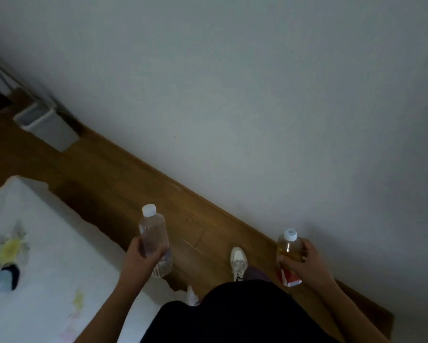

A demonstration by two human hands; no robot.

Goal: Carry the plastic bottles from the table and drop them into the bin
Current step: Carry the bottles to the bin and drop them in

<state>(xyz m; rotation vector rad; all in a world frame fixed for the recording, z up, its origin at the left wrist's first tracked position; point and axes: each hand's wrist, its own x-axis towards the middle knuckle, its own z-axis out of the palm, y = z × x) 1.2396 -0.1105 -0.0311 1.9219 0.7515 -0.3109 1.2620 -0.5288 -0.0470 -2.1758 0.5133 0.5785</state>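
Observation:
My left hand grips a clear plastic bottle with a white cap, held upright over the floor by the table's edge. My right hand grips a bottle of amber liquid with a white cap and a red label, close to the wall. A grey rectangular bin stands open on the floor against the wall at the far left, well ahead of both hands. One more bottle, bluish with a dark cap, lies on the table at the left.
The table under a white cloth with a flower print fills the lower left. A strip of wooden floor runs between it and the grey wall toward the bin. My white shoe is on the floor.

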